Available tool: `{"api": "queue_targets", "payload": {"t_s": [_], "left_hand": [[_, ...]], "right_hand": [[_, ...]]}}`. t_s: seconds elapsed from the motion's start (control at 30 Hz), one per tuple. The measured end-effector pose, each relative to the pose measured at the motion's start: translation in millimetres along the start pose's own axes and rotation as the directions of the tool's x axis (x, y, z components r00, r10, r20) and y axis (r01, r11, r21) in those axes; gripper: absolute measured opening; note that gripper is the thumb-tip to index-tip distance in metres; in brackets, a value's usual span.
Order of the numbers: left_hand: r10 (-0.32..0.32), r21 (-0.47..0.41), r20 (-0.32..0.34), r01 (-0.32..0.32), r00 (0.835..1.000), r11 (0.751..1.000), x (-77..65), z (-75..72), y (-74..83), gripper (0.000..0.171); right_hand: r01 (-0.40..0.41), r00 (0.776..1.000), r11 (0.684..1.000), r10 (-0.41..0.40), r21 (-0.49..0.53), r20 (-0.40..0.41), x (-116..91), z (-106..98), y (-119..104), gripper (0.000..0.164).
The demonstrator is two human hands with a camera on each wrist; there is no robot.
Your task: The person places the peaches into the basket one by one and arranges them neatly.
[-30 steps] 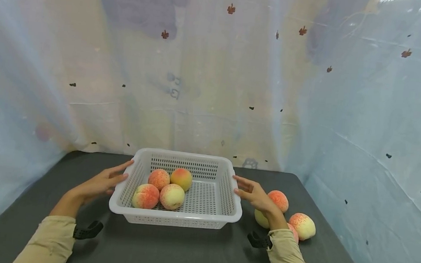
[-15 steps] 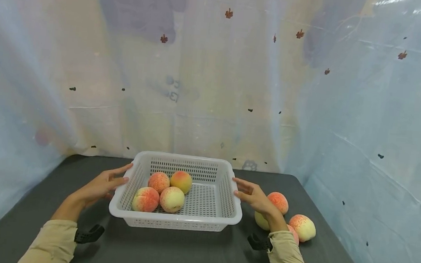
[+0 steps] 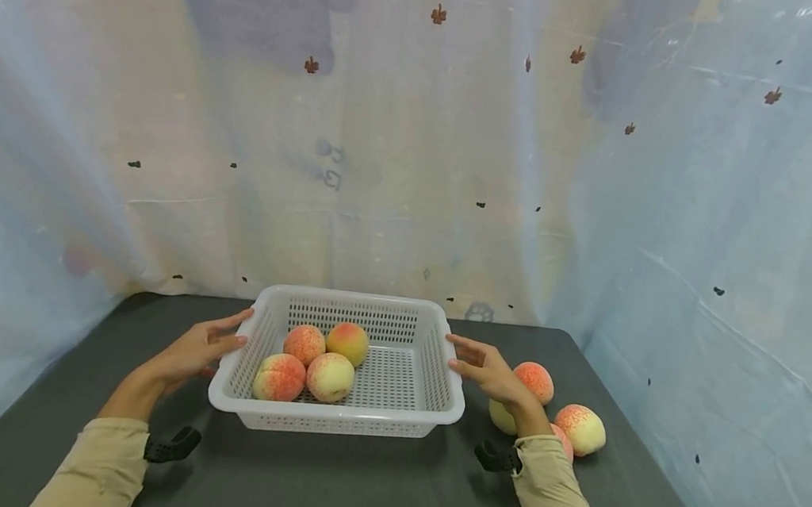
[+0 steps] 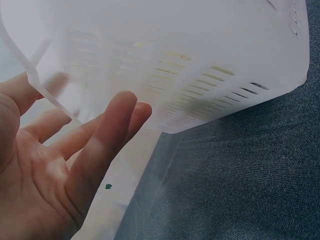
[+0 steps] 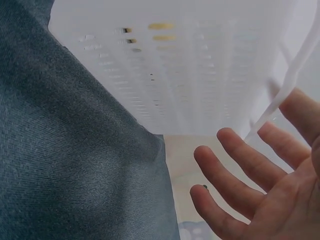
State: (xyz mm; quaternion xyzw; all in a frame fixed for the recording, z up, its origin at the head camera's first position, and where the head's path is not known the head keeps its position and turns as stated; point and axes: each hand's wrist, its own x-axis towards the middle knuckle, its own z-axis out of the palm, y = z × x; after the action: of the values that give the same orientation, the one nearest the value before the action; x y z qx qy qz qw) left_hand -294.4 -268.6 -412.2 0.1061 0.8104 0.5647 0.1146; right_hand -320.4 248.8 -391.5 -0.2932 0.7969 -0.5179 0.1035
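Observation:
A white perforated plastic basket stands on the dark cloth with several peaches inside, mostly toward its left; one peach sits at the front of the group. At the basket's left side, my left hand touches the rim with loosely extended fingers. My right hand rests its fingertips against the right rim in the same way. Both wrist views show relaxed fingers below the rim, beside the basket's slotted wall; in the right wrist view, the fingers are spread apart from that wall.
Several more peaches lie on the cloth to the right, one beyond the right forearm and others partly hidden by it. A patterned plastic sheet hangs behind and along both sides of the dark table.

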Motion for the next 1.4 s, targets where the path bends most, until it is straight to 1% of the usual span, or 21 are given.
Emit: {"api": "queue_targets", "payload": {"t_s": [0.1,0.2,0.4,0.53,0.63,0.77,0.83,0.97,1.03,1.13,1.3,1.33,1.4], "left_hand": [[0.001,-0.003,-0.003,-0.001,1.0,1.0,0.4,0.0,0.2,0.076],[0.008,-0.001,-0.004,-0.008,1.0,1.0,0.2,0.3,0.4,0.076],[0.024,0.003,0.001,-0.024,1.0,1.0,-0.5,1.1,1.6,0.076],[0.023,0.005,-0.004,-0.023,1.0,1.0,-1.0,2.2,1.1,0.076],[0.027,0.008,-0.004,-0.027,1.0,1.0,-0.8,2.1,1.1,0.076],[0.032,0.007,0.002,-0.032,0.999,0.999,-0.1,1.2,0.9,0.076],[0.023,0.006,-0.005,-0.023,1.0,1.0,0.2,0.5,0.3,0.076],[0.025,0.015,-0.01,-0.024,1.0,1.0,0.3,-1.2,0.8,0.077],[0.024,0.017,-0.011,-0.024,1.0,1.0,0.7,-2.0,1.0,0.077],[0.022,0.019,-0.012,-0.022,1.0,1.0,1.3,-2.8,0.9,0.078],[0.005,0.017,-0.019,-0.005,1.0,1.0,1.7,-1.2,0.7,0.078],[0.011,0.02,-0.015,-0.01,1.0,1.0,1.7,-0.7,0.7,0.078],[0.008,0.014,-0.017,-0.007,1.0,1.0,2.0,0.4,0.0,0.078]], "right_hand": [[0.001,1.0,0.999,-0.001,-0.037,-0.009,1,-1,-2,0.064],[-0.011,0.999,0.996,0.008,-0.086,-0.034,1,-1,-4,0.062],[-0.072,0.994,0.981,0.055,-0.18,-0.095,-13,-10,-13,0.056],[-0.068,0.994,0.964,0.044,-0.256,-0.099,-26,-22,-21,0.056],[-0.07,0.993,0.946,0.036,-0.316,-0.113,-37,-33,-26,0.056],[-0.119,0.984,0.921,0.061,-0.372,-0.165,-54,-47,-30,0.056],[-0.132,0.981,0.91,0.064,-0.392,-0.182,-63,-54,-32,0.055],[-0.107,0.982,0.889,0.026,-0.445,-0.185,-80,-70,-35,0.051],[-0.099,0.983,0.883,0.015,-0.459,-0.183,-89,-77,-35,0.049],[-0.111,0.982,0.871,0.024,-0.479,-0.185,-101,-85,-31,0.048],[-0.165,0.978,0.842,0.072,-0.513,-0.198,-122,-95,-20,0.048],[-0.176,0.976,0.837,0.082,-0.518,-0.199,-126,-98,-17,0.048],[-0.199,0.974,0.834,0.113,-0.515,-0.194,-133,-102,-12,0.049]]}}
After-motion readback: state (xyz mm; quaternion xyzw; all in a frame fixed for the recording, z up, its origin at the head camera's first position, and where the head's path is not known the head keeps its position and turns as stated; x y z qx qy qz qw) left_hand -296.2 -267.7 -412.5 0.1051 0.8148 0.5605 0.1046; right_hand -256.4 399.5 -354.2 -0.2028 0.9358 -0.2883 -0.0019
